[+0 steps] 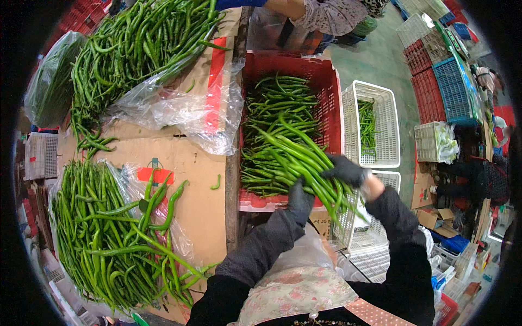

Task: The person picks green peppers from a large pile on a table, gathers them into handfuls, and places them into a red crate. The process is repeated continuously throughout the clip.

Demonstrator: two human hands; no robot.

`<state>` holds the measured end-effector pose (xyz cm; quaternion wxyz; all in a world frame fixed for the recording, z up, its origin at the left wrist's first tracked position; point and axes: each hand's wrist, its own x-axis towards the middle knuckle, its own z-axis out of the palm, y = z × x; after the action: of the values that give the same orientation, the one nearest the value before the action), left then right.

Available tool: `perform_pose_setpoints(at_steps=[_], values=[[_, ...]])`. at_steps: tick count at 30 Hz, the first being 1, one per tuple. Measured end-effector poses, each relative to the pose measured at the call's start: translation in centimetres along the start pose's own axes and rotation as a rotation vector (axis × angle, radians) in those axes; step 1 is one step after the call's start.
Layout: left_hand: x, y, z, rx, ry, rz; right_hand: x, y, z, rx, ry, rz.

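A bunch of long green chili peppers (304,161) lies between my two dark-gloved hands, above the near right part of a red plastic crate (332,102). My right hand (344,171) grips the bunch from the right, and my left hand (301,195) holds its lower left side. Inside the crate, more green peppers (281,102) lie in layers, mostly crosswise. On the cardboard-covered table to the left are a near pile of long peppers (102,244) on clear plastic and a larger far pile (142,45) on a plastic sheet.
White plastic baskets stand right of the red crate; one basket (387,122) holds some peppers. The cardboard table top (204,171) carries a crumpled plastic sheet (175,110). Another person's patterned sleeve (330,16) is at the top. Stacked crates (452,89) stand farther right.
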<state>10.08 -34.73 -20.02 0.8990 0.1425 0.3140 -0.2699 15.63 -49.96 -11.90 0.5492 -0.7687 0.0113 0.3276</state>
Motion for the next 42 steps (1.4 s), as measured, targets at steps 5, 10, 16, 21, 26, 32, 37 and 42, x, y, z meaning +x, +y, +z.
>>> perform_pose_setpoints(at_steps=[5, 10, 16, 21, 26, 32, 37, 42], values=[[5.5, 3.0, -1.1, -0.076, 0.103, 0.088, 12.6, 1.0, -7.0, -0.554, -0.066, -0.07], [4.6, 2.4, -7.9, 0.031, 0.446, -0.037, 12.7, 4.3, -9.7, -0.683, 0.517, -0.113], [-1.8, 3.0, -8.5, 0.176, 0.356, -0.057, 8.4, 13.1, -7.1, -0.47, 0.63, -0.01], [-4.0, 5.4, -7.8, 0.167, 0.251, -0.088, 9.5, 11.7, -2.9, -1.054, 0.525, -0.111], [-6.4, 6.9, -7.2, 0.219, 0.139, -0.099, 12.6, 13.9, -2.3, -0.794, 0.55, 0.037], [-9.3, 6.5, -11.2, 0.278, 0.096, -0.039, 12.9, 4.4, -4.8, -0.963, 0.755, -0.398], [-10.3, 6.0, -15.6, -0.005, 0.158, -0.177, 17.1, 7.3, -5.5, -1.141, 0.471, -0.249], [-11.5, 6.2, -13.6, 0.038, 0.232, -0.123, 16.5, 13.0, -0.8, -1.136, 0.288, -0.276]])
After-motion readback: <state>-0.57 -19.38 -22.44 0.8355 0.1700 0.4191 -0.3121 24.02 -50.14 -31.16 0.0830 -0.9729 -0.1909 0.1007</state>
